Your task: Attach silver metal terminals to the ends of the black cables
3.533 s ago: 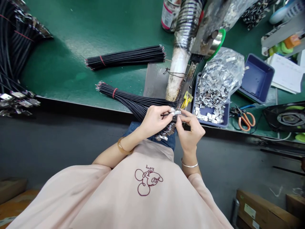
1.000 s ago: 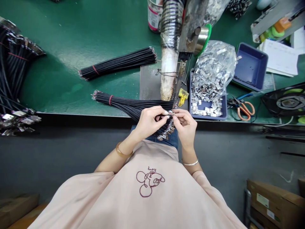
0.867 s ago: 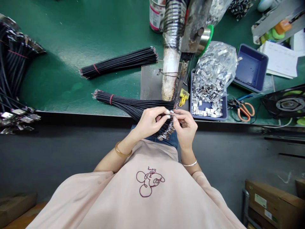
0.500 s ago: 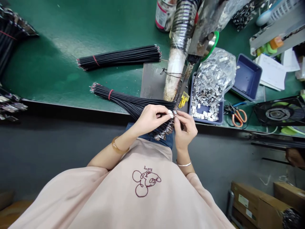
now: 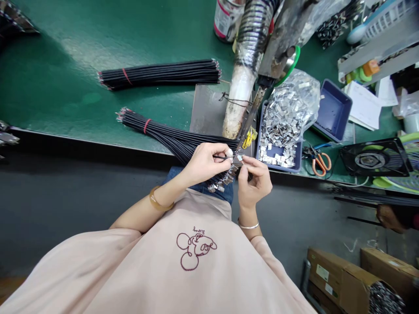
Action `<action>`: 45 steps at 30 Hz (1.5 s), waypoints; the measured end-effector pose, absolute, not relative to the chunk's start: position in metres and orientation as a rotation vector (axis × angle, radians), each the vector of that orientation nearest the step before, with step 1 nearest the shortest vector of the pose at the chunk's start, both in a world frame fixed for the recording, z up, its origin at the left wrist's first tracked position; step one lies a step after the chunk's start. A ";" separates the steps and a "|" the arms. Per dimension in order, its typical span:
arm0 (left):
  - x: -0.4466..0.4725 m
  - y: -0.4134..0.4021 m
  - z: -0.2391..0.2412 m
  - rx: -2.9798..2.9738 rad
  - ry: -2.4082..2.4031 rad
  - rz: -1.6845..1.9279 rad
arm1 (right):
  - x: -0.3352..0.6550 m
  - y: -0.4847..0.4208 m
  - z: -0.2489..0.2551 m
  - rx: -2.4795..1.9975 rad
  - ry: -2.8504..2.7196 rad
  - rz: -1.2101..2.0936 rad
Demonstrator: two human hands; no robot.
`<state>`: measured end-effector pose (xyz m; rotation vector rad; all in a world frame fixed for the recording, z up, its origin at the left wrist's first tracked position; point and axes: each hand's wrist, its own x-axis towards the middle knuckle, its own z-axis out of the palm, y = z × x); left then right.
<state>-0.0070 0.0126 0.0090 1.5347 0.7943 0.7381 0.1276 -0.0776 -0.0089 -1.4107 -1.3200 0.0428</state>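
My left hand (image 5: 204, 163) pinches a thin black wire from the near bundle of black wires (image 5: 163, 133), which lies over the table edge and ends in metal terminals at my lap. My right hand (image 5: 255, 179) is closed on a small silver metal clip (image 5: 240, 158), held against the wire's end. Both hands meet just below the tip of the soldering iron (image 5: 248, 124). A blue tray (image 5: 296, 162) of loose metal clips sits right of my hands, under a clear bag of clips (image 5: 291, 109).
A second wire bundle (image 5: 157, 74) lies further back on the green mat (image 5: 81, 43). An empty blue tray (image 5: 332, 111), orange-handled scissors (image 5: 319, 161), a black fan (image 5: 373, 158) and papers are at right. Cardboard boxes (image 5: 340, 279) stand on the floor.
My hands stay together at the wire's end, with the fingers shifting slightly. The view has drifted, so the table contents sit further left than before.
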 end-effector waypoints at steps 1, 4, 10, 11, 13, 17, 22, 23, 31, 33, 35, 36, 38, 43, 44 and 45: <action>-0.007 0.012 0.009 1.538 0.791 0.738 | 0.128 -0.078 -0.009 -1.390 -1.359 0.018; -0.006 0.012 0.007 1.528 0.791 0.758 | 0.128 -0.078 -0.011 -1.351 -1.318 0.044; -0.005 0.011 0.006 1.556 0.816 0.830 | 0.133 -0.076 -0.012 -1.431 -1.237 0.128; -0.005 0.012 0.007 1.569 0.818 0.838 | 0.133 -0.076 -0.013 -1.430 -1.277 0.112; -0.005 0.013 0.009 1.585 0.818 0.848 | 0.133 -0.075 -0.013 -1.423 -1.360 0.052; -0.004 0.013 0.010 1.574 0.826 0.857 | 0.132 -0.074 -0.014 -1.394 -1.490 -0.110; -0.002 0.011 0.005 1.545 0.867 0.824 | 0.134 -0.073 -0.019 -1.345 -1.488 -0.124; -0.001 0.011 0.005 1.538 0.878 0.822 | 0.134 -0.073 -0.020 -1.337 -1.470 -0.088; 0.003 0.010 0.007 1.536 0.932 0.849 | 0.135 -0.069 -0.012 -1.495 -1.422 0.001; 0.004 0.009 0.007 1.537 0.935 0.865 | 0.135 -0.068 -0.009 -1.509 -1.412 0.030; 0.005 0.009 0.006 1.523 0.927 0.880 | 0.134 -0.067 -0.007 -1.517 -1.404 0.051; 0.005 0.008 0.005 1.514 0.924 0.885 | 0.134 -0.067 -0.006 -1.519 -1.403 0.057; 0.006 0.009 0.004 1.503 0.918 0.899 | 0.134 -0.066 -0.004 -1.509 -1.401 0.059; 0.006 0.012 0.005 1.498 0.911 0.948 | 0.132 -0.064 0.001 -1.495 -1.403 0.028; 0.006 0.012 0.006 1.499 0.908 0.943 | 0.132 -0.064 0.001 -1.502 -1.406 0.025; 0.005 0.013 0.006 1.503 0.904 0.929 | 0.132 -0.064 0.001 -1.508 -1.406 0.028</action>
